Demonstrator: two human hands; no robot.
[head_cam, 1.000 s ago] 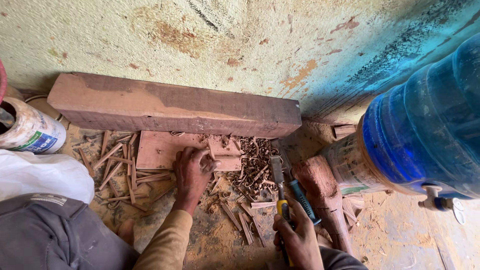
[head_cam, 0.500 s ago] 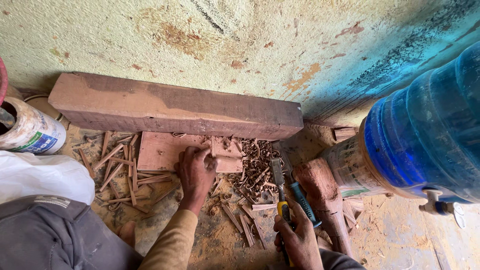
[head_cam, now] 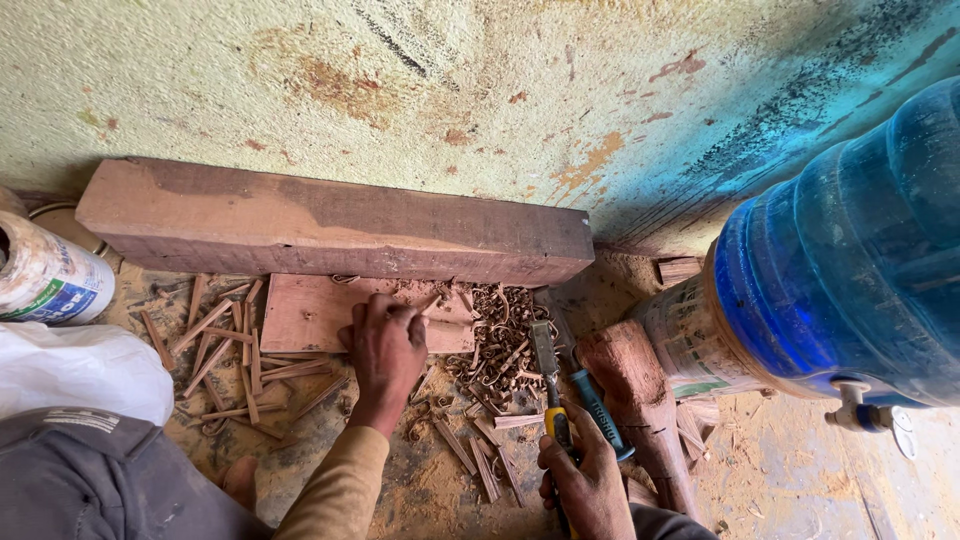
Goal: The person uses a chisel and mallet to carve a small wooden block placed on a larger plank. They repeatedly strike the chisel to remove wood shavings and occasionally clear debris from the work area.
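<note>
The left hand (head_cam: 385, 350) rests on a flat wooden board (head_cam: 305, 315) lying on the floor against a long timber beam (head_cam: 330, 222), its fingers (head_cam: 412, 312) bent and pinching a small sliver. The right hand (head_cam: 590, 485) has its fingers closed around a yellow-handled chisel (head_cam: 550, 385). Curled shavings (head_cam: 500, 340) and wood splinters (head_cam: 225, 345) litter the floor between and beside them. A wooden mallet (head_cam: 640, 400) and a blue-handled tool (head_cam: 597, 410) lie just right of the chisel, with a blue water jug (head_cam: 850, 260) beyond and a paint can (head_cam: 45, 280) far left.

Board and chisel among the shavings

A flat reddish board (head_cam: 310, 312) lies below the beam; a yellow-handled chisel (head_cam: 549, 378) points its flat steel blade toward the wall.
</note>
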